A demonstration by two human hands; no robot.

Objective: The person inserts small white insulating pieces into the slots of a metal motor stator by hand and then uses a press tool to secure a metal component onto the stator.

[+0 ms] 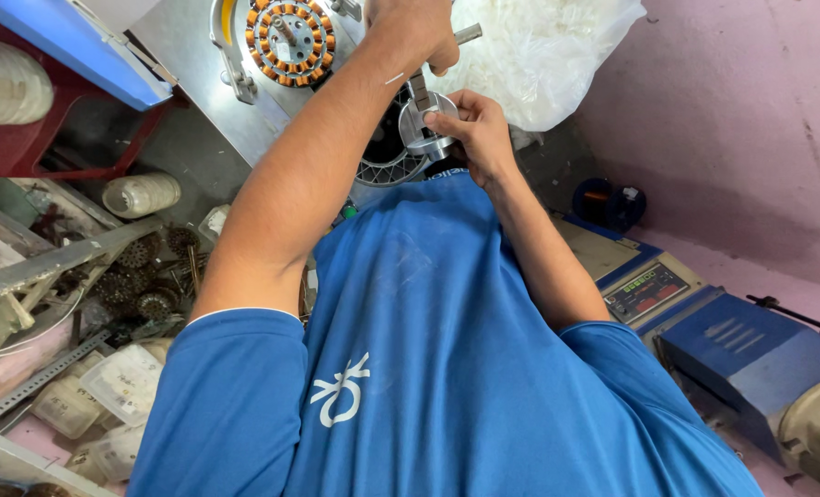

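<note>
The left hand (416, 32) is running off the top edge, its fingers mostly out of view. The right hand (470, 129) is covering part of a round metal piece (421, 124). The blue shirt (447, 368) is hiding the table beneath, and the wound stator (290, 37) is getting clipped at the top.

- A blue short-sleeved shirt (447, 368) fills the lower middle of the view, its cloth smooth with a few soft creases across the front.
- A small white emblem (341, 388) of looping lines sits on the shirt, toward the left sleeve.
- The left sleeve (226, 387) ends at the upper arm in a thin pale edge.
- The right sleeve (649, 368) ends likewise above the elbow.
- Both forearms are bare below the sleeves.
- The left hand (414, 32) and the right hand (474, 129) are bare, without gloves; no ring or watch can be made out.
</note>
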